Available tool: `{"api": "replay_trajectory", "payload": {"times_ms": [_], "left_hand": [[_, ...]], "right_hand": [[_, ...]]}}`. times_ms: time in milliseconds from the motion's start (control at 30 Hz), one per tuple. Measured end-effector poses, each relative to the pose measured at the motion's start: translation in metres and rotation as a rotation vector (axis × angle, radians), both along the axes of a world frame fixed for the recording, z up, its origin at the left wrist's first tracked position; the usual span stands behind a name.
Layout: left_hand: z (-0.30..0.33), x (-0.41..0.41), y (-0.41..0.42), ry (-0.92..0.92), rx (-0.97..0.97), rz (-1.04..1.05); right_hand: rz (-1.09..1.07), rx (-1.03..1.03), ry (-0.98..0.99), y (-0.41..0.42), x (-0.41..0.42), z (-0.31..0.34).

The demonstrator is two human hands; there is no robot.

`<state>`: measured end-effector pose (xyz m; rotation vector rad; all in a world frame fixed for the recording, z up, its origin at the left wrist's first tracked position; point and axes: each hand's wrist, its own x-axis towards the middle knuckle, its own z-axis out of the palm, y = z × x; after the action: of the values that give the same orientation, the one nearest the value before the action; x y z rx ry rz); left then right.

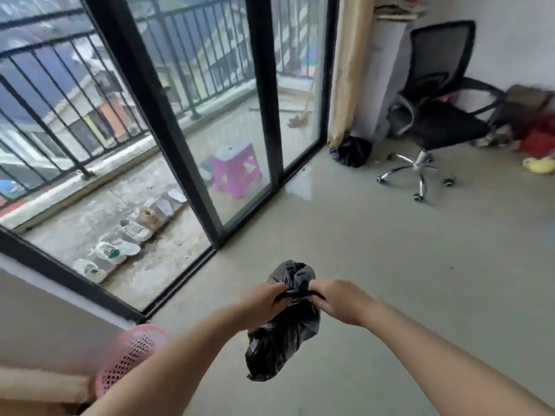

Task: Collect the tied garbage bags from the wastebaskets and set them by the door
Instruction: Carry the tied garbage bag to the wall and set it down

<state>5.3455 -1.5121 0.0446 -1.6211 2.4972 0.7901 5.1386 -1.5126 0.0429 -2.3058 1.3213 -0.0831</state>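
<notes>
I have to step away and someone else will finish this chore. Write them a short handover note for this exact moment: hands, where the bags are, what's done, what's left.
Left hand: gripping the neck of the black garbage bag, held in the air above the floor.
Right hand: pinching the same neck from the other side; the top looks bunched, the knot may be unfinished.
Pink wastebasket: at lower left by the wall, beside the left arm.
Second black bag: on the floor by the sliding glass door, near the office chair.
Done: one bag seems placed by the door.
Left: secure the held bag and set it beside the other one.
</notes>
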Motion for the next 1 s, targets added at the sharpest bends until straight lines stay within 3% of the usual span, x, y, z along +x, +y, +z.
{"api": "replay_trajectory", "payload": {"times_ms": [367, 667, 1000], "left_hand": [[0.01, -0.367, 0.029, 0.044, 0.049, -0.52], [0.009, -0.638, 0.099, -0.012, 0.05, -0.993], [0.028, -0.924, 0.162, 0.022, 0.028, -1.373]], "right_hand": [[-0.592, 0.047, 0.002, 0.133, -0.33, 0.006], [-0.936, 0.076, 0.075, 0.271, -0.548, 0.014], [-1.274, 0.088, 0.196, 0.361, -0.776, 0.034]]}}
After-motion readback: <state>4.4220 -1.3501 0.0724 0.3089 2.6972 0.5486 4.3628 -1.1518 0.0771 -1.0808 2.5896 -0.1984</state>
